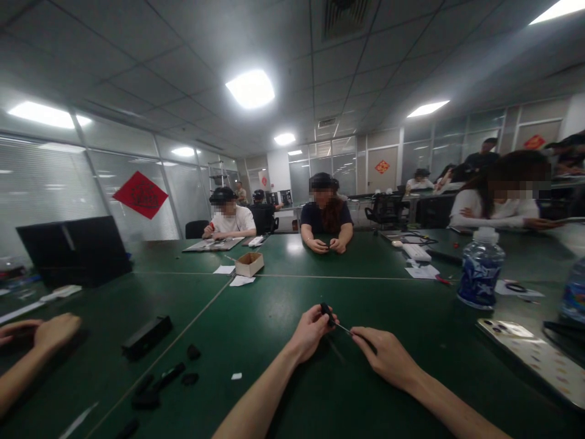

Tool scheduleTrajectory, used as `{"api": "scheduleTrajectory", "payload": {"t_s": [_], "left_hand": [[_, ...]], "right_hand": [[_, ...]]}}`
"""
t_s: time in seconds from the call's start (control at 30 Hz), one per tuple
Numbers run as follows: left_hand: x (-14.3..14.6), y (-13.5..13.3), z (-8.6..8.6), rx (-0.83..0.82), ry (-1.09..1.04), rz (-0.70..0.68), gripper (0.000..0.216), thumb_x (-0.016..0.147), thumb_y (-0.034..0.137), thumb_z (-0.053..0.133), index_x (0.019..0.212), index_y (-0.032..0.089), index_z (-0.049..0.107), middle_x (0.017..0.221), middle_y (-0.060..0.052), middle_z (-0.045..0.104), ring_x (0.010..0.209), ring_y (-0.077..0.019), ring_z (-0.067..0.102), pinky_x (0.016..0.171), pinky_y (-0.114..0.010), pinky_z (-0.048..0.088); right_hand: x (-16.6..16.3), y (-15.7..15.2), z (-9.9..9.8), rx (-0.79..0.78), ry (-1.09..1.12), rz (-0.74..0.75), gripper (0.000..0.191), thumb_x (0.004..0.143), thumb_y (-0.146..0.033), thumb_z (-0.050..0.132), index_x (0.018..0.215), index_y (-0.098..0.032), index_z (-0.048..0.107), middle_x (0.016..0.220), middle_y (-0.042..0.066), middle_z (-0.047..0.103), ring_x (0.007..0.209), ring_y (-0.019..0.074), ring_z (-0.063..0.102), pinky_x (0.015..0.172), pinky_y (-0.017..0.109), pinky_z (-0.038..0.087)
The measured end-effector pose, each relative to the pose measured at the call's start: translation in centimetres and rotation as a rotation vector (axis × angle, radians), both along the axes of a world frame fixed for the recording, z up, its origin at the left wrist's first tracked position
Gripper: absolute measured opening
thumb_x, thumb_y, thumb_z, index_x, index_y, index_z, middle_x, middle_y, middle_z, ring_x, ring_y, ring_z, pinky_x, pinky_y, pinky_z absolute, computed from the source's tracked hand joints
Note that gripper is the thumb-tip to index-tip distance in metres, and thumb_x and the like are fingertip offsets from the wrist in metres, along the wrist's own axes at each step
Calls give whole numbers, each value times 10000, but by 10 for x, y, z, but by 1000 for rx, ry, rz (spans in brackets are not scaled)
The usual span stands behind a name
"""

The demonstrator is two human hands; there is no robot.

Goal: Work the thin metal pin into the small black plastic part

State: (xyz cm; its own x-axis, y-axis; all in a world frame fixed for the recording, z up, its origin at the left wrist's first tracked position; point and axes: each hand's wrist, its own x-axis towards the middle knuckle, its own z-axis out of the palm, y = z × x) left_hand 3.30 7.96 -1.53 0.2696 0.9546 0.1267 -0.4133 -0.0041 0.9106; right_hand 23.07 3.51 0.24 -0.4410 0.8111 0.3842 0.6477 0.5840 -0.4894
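Left grip (311, 332) pinches a black part (326, 311) above the bench (256, 317); right grip (386, 356) clamps a thin tool (343, 330), whose tip may slip.

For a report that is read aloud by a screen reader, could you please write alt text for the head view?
The person's left hand pinches a small black part while the right hand points a thin tool at it, over a green table. Loose black pieces lie to the left, a water bottle and a phone to the right; other people sit opposite.
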Motion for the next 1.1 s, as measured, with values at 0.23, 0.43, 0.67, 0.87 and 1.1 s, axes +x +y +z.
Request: {"api": "scheduleTrajectory", "payload": {"t_s": [0.23,0.43,0.67,0.87,1.1], "left_hand": [[2,-3,4,11,20,-97,211,742,197,665,928,117,609,918,-96,614,876,-192,601,854,-341,441],[1,0,1,-21,-69,-86,171,781,181,619,940,120,597,910,-95,616,864,-182,608,857,-337,448],[-1,9,-3,-135,-168,-33,194,812,120,567,1005,124,580,946,-99,627,884,-175,626,876,-317,453],[1,7,2,-195,-212,117,182,819,99,549,999,119,567,943,-99,626,846,-174,649,841,-305,481],[3,3,6,-217,-216,188,131,838,92,505,954,113,564,870,-83,622,797,-170,658,803,-296,495]], "right_hand": [[1,6,-5,41,111,-113,366,910,-343,335,1097,-182,604,1080,90,651,972,231,612,862,359,481],[2,8,-5,32,51,-77,362,922,-367,339,1080,-180,605,1036,87,657,923,224,621,820,348,491],[-1,-1,6,34,-34,-48,324,931,-334,347,1047,-193,615,948,64,658,831,189,619,755,297,484],[-2,-2,6,18,-40,-67,336,924,-358,349,1050,-191,613,956,63,657,835,186,617,749,296,486],[-2,3,-2,32,-10,-65,379,910,-407,338,1057,-203,622,971,75,665,860,217,625,765,340,488]]}}
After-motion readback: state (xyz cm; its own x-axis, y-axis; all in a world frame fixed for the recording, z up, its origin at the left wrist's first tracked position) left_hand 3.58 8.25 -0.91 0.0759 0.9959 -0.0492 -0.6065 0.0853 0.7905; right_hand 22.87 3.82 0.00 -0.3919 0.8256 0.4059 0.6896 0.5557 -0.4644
